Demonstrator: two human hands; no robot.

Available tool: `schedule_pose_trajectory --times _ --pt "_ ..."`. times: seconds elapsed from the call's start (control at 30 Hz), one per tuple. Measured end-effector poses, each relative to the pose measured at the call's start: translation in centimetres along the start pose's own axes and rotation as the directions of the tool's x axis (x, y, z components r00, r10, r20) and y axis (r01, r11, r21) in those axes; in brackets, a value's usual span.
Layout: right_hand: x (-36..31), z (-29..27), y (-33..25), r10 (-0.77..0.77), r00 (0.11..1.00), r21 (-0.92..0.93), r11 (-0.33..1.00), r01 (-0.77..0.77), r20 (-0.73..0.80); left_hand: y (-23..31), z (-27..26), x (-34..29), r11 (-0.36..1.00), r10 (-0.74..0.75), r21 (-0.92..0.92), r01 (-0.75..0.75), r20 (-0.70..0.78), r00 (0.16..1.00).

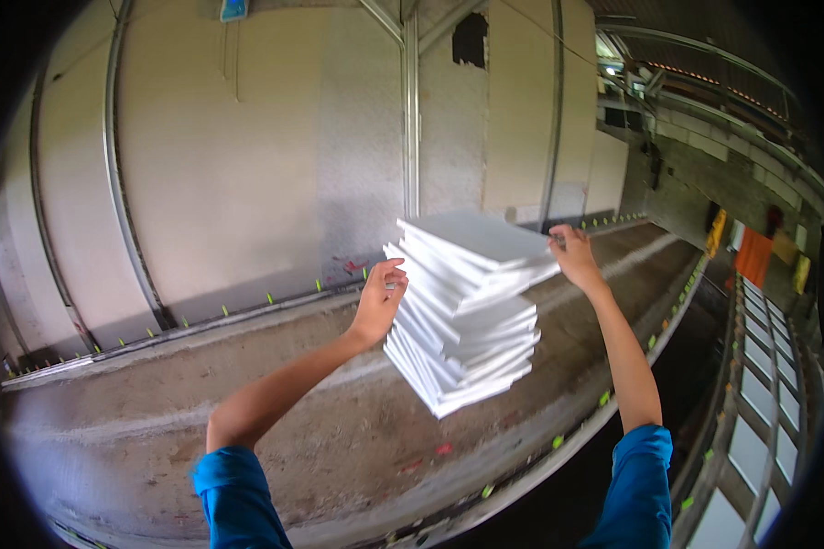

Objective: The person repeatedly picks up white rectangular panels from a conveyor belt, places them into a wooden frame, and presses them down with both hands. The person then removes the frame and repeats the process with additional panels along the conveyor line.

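A tall, uneven stack of thin white square panels [471,361] stands before me on the long brown ledge. Its upper panels [485,240] are fanned out, offset from the lower ones and slightly blurred. At the stack's left edge, my left hand [375,302] has its fingers curled against the panel edges. My right hand [574,258] pinches the right corner of the upper panels between thumb and fingers. Both hands are raised to about the height of the pile's upper part. The undersides of the upper panels are mostly hidden.
Behind the ledge [192,467] rises a pale wall [220,165] with metal uprights [410,128]. Small green markers line the ledge's edges. Beyond a dark gap on the right, a rack [758,393] carries several white panels. Orange and yellow cloths [753,256] hang at the far right.
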State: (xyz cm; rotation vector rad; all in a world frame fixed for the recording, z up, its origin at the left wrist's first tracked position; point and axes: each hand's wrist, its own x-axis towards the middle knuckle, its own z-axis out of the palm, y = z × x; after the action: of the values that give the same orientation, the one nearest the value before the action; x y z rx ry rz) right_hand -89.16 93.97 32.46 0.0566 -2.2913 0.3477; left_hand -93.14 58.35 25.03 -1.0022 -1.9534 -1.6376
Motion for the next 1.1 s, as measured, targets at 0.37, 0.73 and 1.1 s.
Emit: schedule_pose_trajectory --times 0.37,0.73,1.1 --pt "3.4 3.0 2.0 -0.116 0.932 0.22 0.975 0.04 0.344 1.3 8.7 7.3 0.788 -0.597 0.152 0.596 -0.044 0.801" --pt "5.0 4.2 4.2 -0.216 0.965 0.611 0.788 0.08 0.151 7.8 11.0 7.2 0.927 -0.374 -0.073 0.368 -0.264 0.889" --pt "-2.3 -4.1 -19.8 -0.484 0.857 0.984 0.102 -0.146 0.178 19.9 -4.0 -13.3 0.971 -0.222 -0.202 0.129 -0.553 0.803"
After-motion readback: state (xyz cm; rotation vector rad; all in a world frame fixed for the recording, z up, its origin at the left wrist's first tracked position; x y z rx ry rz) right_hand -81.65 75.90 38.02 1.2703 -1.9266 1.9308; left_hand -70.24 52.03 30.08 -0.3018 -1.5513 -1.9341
